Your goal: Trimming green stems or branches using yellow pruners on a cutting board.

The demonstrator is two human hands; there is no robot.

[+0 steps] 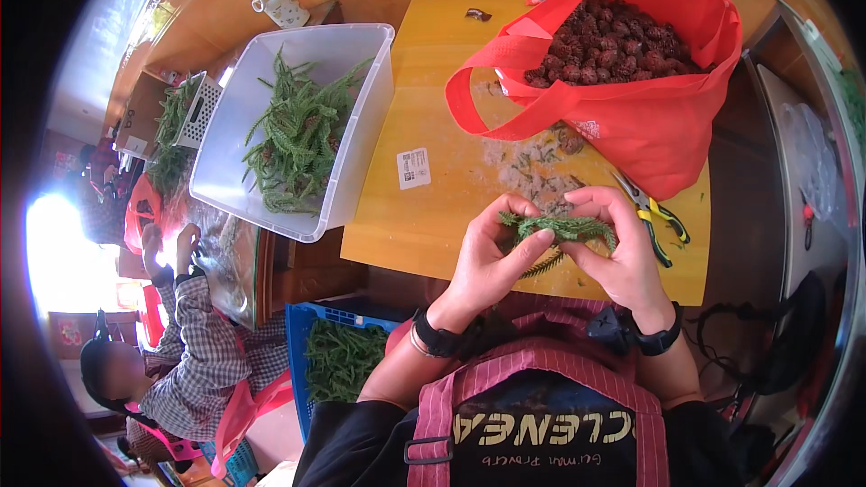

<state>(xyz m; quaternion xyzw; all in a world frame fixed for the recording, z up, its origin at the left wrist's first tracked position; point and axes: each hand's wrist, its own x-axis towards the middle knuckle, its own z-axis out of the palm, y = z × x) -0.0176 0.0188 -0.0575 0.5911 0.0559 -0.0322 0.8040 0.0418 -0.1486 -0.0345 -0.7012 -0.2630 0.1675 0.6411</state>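
Between my two hands I hold a green artificial pine sprig (570,230) just above the near part of the yellow board (397,221). My left hand (494,257) pinches its left end, thumb lying along the needles. At the other end my right hand (622,257) is closed round the sprig, fingers curled over the top. Some of its stems hang below my fingers. Right of my right hand lie yellow-and-black pliers (651,216). Beyond my hands stands a red bag (649,140) full of brown pine cones (613,45).
A clear plastic bin (383,81) holding green sprigs (302,131) stands at the left. Below it is a blue crate (298,343) with more greenery. A white label (414,169) and scattered debris (532,162) lie on the board. Another person in a checked shirt (203,334) works at far left.
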